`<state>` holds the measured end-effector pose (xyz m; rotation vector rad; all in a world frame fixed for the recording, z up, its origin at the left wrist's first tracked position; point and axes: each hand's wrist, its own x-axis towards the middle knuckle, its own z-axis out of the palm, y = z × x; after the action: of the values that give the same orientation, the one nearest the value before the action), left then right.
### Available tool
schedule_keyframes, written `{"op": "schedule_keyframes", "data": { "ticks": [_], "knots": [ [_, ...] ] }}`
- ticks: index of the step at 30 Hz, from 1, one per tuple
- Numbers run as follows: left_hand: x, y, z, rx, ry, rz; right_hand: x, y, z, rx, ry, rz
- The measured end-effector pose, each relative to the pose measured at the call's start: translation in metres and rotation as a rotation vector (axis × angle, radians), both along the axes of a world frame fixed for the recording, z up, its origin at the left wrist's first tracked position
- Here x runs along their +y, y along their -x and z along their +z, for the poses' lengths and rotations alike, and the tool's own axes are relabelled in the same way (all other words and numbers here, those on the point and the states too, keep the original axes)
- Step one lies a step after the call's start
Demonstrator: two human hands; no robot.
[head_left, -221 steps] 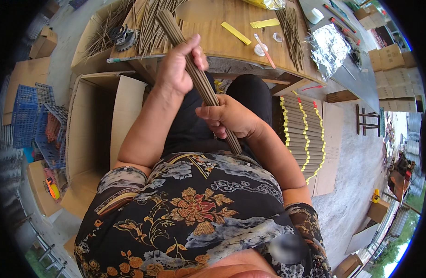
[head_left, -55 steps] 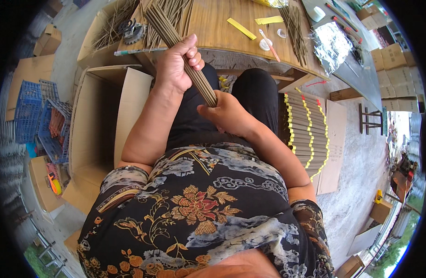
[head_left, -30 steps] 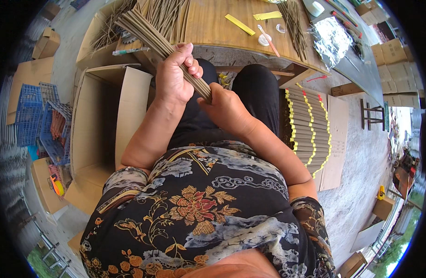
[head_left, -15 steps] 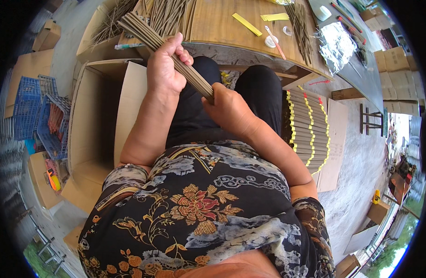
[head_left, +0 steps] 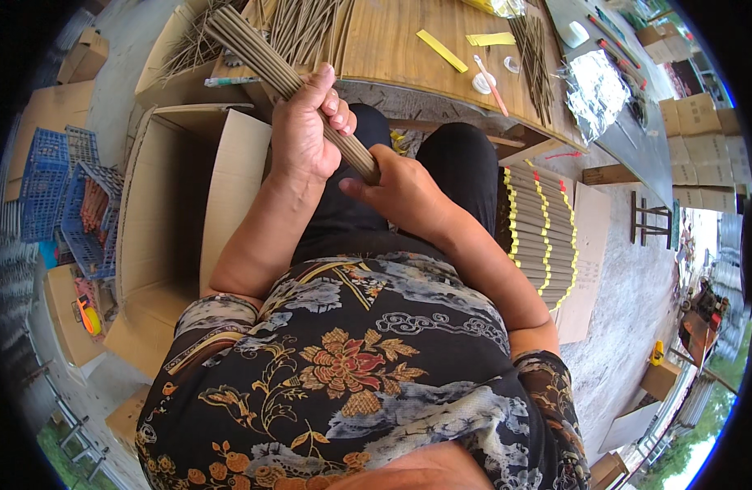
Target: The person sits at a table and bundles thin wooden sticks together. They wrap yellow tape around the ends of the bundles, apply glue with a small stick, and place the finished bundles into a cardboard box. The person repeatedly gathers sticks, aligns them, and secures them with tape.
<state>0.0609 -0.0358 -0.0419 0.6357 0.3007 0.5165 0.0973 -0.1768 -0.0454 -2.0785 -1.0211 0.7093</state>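
Observation:
A bundle of thin brown incense sticks (head_left: 257,59) slants above my lap, its far end up to the left. My left hand (head_left: 304,135) is wrapped round its middle, thumb on top. At the near, lower end, my right hand (head_left: 408,189) cups the stick ends, with its thumb held out below them and its fingers over the far side. Part of that end is hidden in the palm. Ahead, on the wooden table (head_left: 392,41), lie loose sticks (head_left: 306,31) and yellow paper strips (head_left: 441,51).
An open cardboard box (head_left: 163,196) stands at my left, with blue crates (head_left: 45,184) beyond. At my right, yellow-banded stick bundles (head_left: 543,233) lie stacked on cardboard. Crumpled foil (head_left: 595,90) and a pinkish stick-like tool (head_left: 492,86) lie on the tabletops at the right.
My left hand has slid a little down the bundle toward the right hand. My right thumb has moved out from the bundle's end, away to the left.

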Motion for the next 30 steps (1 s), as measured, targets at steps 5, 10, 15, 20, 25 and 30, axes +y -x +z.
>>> {"op": "schedule_keyframes", "data": {
  "ticks": [5, 10, 15, 20, 25, 30],
  "knots": [
    [0.004, 0.001, 0.001, 0.022, -0.062, 0.094, -0.001, -0.003, 0.012, -0.245, -0.268, -0.130],
    [0.001, 0.001, -0.001, 0.031, -0.064, 0.104, 0.002, -0.002, 0.015, -0.257, -0.230, -0.119],
    [0.000, 0.001, -0.003, 0.054, -0.076, 0.091, 0.004, -0.008, 0.019, -0.114, -0.082, -0.095],
    [0.003, 0.000, -0.005, 0.055, -0.038, 0.068, 0.006, -0.011, 0.026, -0.032, -0.054, -0.080],
    [0.009, 0.000, -0.012, 0.061, -0.015, 0.056, 0.010, -0.014, 0.022, -0.020, -0.089, -0.054],
    [0.011, 0.001, -0.011, 0.068, 0.031, 0.013, 0.011, -0.021, 0.027, 0.107, -0.062, -0.013]
  ]
}}
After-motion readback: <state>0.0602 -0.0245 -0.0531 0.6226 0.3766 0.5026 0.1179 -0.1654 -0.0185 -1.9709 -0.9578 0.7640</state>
